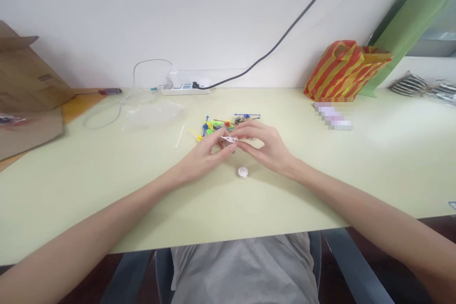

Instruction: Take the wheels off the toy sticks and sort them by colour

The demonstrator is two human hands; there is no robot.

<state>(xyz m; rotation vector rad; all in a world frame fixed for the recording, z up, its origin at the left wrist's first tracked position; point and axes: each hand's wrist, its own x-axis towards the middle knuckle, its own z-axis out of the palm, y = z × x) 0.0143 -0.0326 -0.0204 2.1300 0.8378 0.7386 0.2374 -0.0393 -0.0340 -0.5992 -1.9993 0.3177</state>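
Both my hands meet over the middle of the table, around a small white plastic piece (230,139). The fingers and thumb of my left hand (210,153) pinch it from the left. From the right, the fingertips of my right hand (265,146) close on the same piece. Its exact shape is partly hidden by my fingers. Just below my hands a round white disc-shaped part (242,172) lies on the table. Behind my fingers is a pile of colourful plastic parts (210,126), in blue, yellow, green and red, some shaped like arrows.
A thin white stick (180,136) and a clear plastic bag (151,115) lie left of the pile. A power strip (185,89) with a dark cable sits against the wall. A striped bag (338,73) stands at the back right, a cardboard box (32,76) at the left.
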